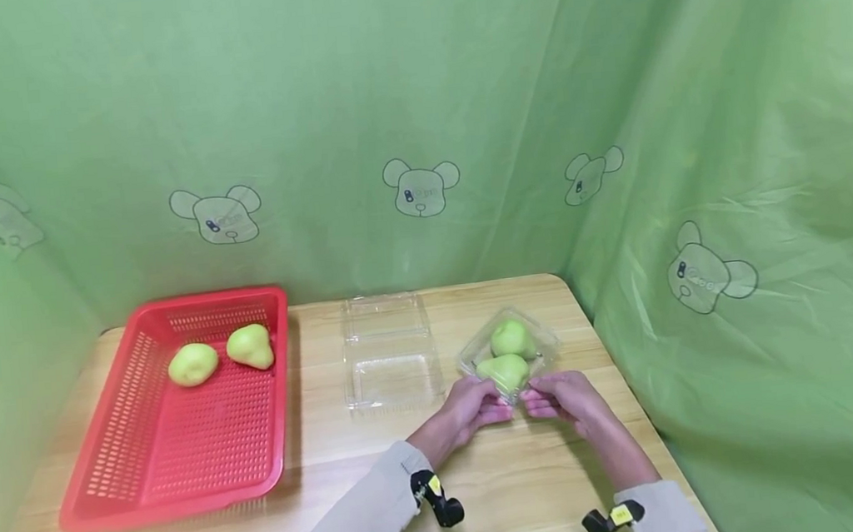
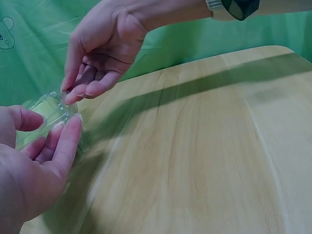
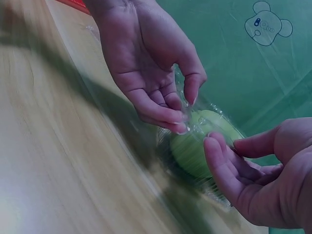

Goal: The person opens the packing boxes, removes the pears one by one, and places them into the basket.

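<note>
A clear plastic clamshell box (image 1: 545,345) sits near the table's right side with two green pears (image 1: 512,339) inside, and its lid lies over them. My left hand (image 1: 475,404) pinches the near corner of the box from the left, thumb above and fingers below. From the right, my right hand (image 1: 566,399) pinches the same near edge between thumb and fingers. In the right wrist view a pear (image 3: 187,151) shows through the clear plastic between both hands. Whether the lid's rim is fully fastened cannot be made out.
On the left stands a red perforated basket (image 1: 168,512) holding two more green pears (image 1: 250,347). Between basket and hands lies another clear clamshell box (image 1: 394,379), unfolded. A green curtain (image 1: 310,125) borders the wooden table (image 1: 331,490) at the back and sides.
</note>
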A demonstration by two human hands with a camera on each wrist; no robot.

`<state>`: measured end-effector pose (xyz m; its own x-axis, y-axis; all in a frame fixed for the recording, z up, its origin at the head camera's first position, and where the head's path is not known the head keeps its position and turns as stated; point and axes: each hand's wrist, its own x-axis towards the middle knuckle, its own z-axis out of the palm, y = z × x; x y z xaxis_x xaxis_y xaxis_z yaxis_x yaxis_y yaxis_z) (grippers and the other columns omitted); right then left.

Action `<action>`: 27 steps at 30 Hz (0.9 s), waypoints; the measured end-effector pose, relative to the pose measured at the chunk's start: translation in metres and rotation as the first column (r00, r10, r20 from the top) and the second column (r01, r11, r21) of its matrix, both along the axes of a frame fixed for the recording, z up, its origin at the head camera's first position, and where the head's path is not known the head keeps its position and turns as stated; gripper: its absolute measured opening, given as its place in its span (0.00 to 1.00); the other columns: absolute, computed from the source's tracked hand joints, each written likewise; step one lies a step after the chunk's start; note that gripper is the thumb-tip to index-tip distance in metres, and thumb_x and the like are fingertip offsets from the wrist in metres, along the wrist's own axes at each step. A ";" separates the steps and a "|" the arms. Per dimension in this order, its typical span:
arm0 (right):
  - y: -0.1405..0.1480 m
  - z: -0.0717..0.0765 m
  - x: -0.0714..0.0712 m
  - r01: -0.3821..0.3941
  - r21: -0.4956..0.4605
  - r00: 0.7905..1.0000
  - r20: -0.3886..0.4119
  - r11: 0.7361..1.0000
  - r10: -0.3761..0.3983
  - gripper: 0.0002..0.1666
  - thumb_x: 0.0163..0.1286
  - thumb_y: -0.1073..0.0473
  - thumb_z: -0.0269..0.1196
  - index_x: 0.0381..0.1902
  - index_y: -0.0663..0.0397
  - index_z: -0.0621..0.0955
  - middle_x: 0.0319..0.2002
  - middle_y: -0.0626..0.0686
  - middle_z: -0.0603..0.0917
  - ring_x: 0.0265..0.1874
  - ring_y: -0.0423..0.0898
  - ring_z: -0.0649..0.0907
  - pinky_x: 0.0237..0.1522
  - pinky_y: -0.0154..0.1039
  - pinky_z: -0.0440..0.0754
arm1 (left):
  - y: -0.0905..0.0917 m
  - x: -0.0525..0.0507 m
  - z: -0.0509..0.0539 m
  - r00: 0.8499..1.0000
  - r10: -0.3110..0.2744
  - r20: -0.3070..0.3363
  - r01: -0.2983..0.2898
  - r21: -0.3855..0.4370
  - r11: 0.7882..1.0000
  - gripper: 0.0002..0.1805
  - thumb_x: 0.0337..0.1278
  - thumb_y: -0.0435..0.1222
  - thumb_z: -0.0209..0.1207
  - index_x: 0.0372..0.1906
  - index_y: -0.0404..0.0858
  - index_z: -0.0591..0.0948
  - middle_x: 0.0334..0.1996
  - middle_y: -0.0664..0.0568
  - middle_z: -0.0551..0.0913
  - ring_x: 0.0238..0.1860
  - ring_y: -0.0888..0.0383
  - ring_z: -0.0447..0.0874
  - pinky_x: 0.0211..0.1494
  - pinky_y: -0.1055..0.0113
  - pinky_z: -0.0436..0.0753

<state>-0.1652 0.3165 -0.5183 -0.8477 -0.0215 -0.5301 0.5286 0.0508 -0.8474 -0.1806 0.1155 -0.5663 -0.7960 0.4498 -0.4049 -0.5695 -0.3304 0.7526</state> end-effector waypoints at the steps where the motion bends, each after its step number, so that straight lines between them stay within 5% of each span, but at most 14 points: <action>1: 0.001 -0.001 0.000 0.000 -0.010 1.000 0.005 1.000 0.000 0.16 0.77 0.64 0.58 0.54 0.74 0.80 0.32 0.54 0.91 0.30 0.43 0.91 0.40 0.36 0.93 | 0.000 0.000 0.000 1.000 -0.002 -0.002 0.002 -0.004 1.000 0.10 0.64 0.28 0.54 0.48 0.29 0.77 0.33 0.45 0.86 0.30 0.56 0.91 0.50 0.59 0.94; 15: 0.009 -0.005 0.003 0.022 -0.114 0.999 0.033 0.993 -0.019 0.11 0.77 0.62 0.60 0.47 0.64 0.85 0.33 0.54 0.92 0.33 0.45 0.93 0.43 0.36 0.93 | 0.001 0.000 0.002 1.000 0.023 -0.016 -0.024 -0.066 0.998 0.08 0.57 0.27 0.56 0.42 0.32 0.79 0.29 0.48 0.85 0.26 0.58 0.88 0.45 0.62 0.94; 27: 0.014 -0.007 -0.003 0.112 -0.043 0.991 0.075 0.993 -0.109 0.19 0.73 0.62 0.65 0.55 0.71 0.81 0.32 0.55 0.92 0.31 0.46 0.93 0.41 0.38 0.94 | -0.002 0.000 -0.001 0.999 0.033 -0.034 -0.036 -0.081 0.996 0.08 0.56 0.27 0.57 0.41 0.32 0.81 0.27 0.49 0.85 0.25 0.58 0.87 0.39 0.65 0.94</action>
<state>-0.1678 0.3306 -0.5258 -0.8058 0.0442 -0.5906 0.5886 -0.0502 -0.8069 -0.1809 0.1134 -0.5669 -0.8237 0.3882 -0.4133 -0.5340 -0.2860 0.7957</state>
